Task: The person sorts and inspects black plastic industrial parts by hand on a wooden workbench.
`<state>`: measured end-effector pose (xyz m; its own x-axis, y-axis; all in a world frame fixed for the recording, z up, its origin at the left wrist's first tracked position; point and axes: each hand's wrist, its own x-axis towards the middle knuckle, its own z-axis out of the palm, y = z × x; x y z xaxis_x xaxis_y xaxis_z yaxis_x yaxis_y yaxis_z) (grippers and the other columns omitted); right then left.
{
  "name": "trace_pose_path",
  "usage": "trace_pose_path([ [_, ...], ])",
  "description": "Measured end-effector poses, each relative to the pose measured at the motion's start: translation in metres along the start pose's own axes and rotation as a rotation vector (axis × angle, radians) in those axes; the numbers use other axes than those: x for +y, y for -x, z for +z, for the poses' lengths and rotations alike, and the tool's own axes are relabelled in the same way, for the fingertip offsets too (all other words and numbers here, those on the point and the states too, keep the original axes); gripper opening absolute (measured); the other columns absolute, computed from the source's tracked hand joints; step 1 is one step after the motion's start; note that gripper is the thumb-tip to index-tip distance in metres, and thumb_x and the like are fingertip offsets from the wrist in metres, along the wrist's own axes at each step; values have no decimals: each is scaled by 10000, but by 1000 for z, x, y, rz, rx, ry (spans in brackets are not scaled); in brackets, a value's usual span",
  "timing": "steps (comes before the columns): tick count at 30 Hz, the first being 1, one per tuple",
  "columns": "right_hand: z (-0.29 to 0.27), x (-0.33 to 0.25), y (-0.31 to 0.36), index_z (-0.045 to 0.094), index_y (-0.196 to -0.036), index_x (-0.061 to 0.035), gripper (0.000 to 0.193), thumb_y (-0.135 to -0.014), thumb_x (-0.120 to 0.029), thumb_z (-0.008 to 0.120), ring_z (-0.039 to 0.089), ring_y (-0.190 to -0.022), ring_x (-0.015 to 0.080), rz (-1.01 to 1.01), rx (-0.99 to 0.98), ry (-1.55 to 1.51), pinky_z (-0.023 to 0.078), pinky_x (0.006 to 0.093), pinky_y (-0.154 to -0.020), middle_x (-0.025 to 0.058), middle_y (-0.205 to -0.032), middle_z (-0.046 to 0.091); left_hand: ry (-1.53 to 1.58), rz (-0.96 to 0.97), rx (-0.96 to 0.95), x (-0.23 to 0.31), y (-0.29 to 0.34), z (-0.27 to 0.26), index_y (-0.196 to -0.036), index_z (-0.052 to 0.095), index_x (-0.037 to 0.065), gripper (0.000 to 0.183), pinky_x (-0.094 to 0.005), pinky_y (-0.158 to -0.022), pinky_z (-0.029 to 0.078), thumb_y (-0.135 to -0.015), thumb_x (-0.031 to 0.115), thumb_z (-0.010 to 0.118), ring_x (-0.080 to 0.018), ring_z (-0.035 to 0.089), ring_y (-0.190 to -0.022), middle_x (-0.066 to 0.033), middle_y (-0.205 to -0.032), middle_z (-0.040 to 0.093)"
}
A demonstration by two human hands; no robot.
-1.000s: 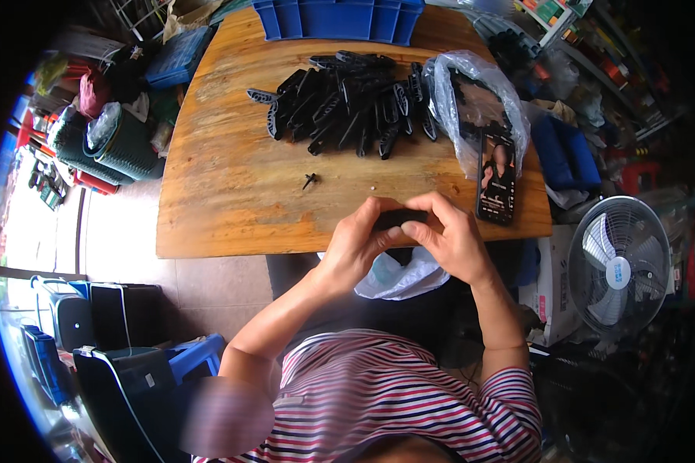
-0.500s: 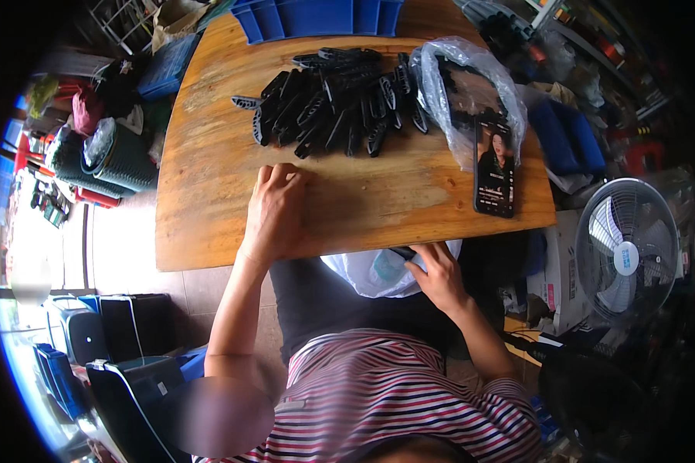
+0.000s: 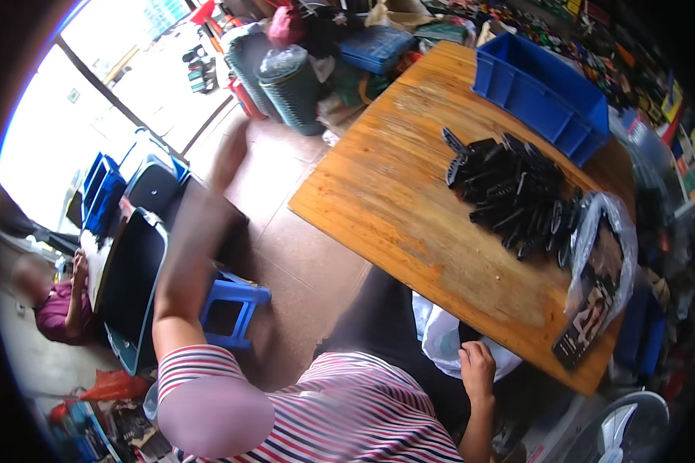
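Observation:
My left hand (image 3: 230,150) is smeared by motion, out over the floor left of the table, and its fingers cannot be read. Above my lap, my right hand (image 3: 477,366) has curled fingers; whatever they may hold is hidden. Beside it a white plastic bag (image 3: 442,339) lies on my lap under the table edge. On the wooden table (image 3: 394,185) is a heap of black elongated plastic pieces (image 3: 510,193). A clear plastic bag (image 3: 625,224) sits at the right of the heap, and a phone (image 3: 583,332) with its screen lit leans there.
A blue crate (image 3: 540,100) stands at the table's far side. To my left are a blue stool (image 3: 235,305) and a large black container (image 3: 135,282). Another person (image 3: 62,305) is at the far left. A fan (image 3: 625,432) stands at the lower right.
My view has swung left, so the table now lies further right. My left hand has left the tabletop and swung out to the left. My right hand has come away from the table edge.

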<state>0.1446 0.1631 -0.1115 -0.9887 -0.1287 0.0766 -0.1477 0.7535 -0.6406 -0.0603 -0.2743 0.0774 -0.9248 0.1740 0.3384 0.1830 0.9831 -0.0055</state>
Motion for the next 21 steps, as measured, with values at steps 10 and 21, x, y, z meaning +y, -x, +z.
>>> trace_pose_path([
  [10, 18, -19, -8, 586, -828, -57, 99, -742, -79, 630, 570, -781, 299, -186, -107, -52, 465, 386, -714, 108, -802, 572, 612, 10, 169, -156, -83, 17, -1219, 486, 77, 381, -379, -973, 380, -855, 161, 562, -320, 462, -1166, -153, -1283, 466],
  [21, -137, -66, -16, 611, -863, -43, 103, -773, -84, 639, 608, -768, 253, -175, 27, -84, 496, 335, -667, 94, -838, 605, 557, 804, 97, 270, -70, 81, -1082, 576, 70, 332, -366, -788, 436, -754, 74, 627, -280, 507, -866, -106, -920, 525],
])
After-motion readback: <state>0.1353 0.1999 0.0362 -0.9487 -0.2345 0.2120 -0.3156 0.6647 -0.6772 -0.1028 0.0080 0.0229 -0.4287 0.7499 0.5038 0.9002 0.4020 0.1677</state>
